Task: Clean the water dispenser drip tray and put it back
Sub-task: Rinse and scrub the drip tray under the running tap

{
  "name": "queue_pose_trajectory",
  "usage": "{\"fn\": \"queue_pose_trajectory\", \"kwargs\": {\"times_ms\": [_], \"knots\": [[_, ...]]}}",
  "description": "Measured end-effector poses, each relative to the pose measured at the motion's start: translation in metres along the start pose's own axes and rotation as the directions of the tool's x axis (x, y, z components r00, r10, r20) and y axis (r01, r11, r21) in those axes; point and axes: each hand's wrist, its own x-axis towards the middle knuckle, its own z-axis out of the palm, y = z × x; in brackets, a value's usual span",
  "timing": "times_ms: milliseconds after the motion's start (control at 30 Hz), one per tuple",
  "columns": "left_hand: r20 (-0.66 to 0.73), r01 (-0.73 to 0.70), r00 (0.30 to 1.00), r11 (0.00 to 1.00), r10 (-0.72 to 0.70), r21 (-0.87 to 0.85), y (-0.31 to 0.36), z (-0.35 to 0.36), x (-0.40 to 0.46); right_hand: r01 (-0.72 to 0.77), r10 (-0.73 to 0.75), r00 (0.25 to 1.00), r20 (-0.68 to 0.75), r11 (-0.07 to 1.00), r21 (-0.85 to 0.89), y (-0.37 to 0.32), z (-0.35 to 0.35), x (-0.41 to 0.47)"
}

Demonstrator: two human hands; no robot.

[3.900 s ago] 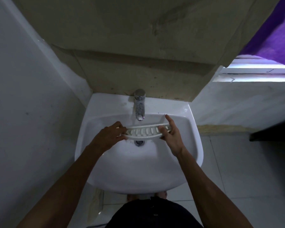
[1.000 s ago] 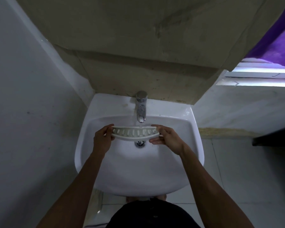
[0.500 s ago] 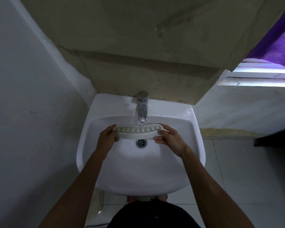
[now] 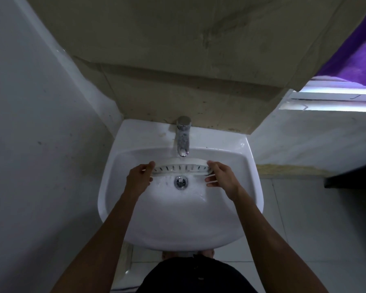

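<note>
The white curved drip tray (image 4: 181, 167), with a row of slots, is held level under the chrome tap (image 4: 183, 138) inside the white sink (image 4: 135, 229). My left hand (image 4: 139, 178) grips its left end and my right hand (image 4: 220, 178) grips its right end. Water runs from the tap onto the tray and spills down around the drain (image 4: 180, 182).
A white wall stands close on the left. Behind the sink rises a bare beige wall (image 4: 178, 81). A purple curtain (image 4: 359, 49) hangs over a window at the upper right. A dark ledge (image 4: 351, 178) juts in at the right above the tiled floor.
The tray has tilted so its slotted face shows more, staying under the tap. Water now spreads across the basin below the tray. Both hands keep their grip on the ends.
</note>
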Motion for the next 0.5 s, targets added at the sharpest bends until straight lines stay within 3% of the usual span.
{"fn": "queue_pose_trajectory", "kwargs": {"times_ms": [267, 500], "knots": [[0.02, 0.168, 0.985, 0.981, -0.17, 0.094, 0.004, 0.003, -0.007, -0.051, 0.051, 0.998, -0.026, 0.999, 0.011, 0.003, -0.001, -0.002], [0.002, 0.214, 0.976, 0.963, -0.218, 0.166, 0.011, 0.001, -0.011, -0.072, 0.072, 0.996, -0.057, 0.997, -0.013, 0.003, 0.0, -0.005]]}}
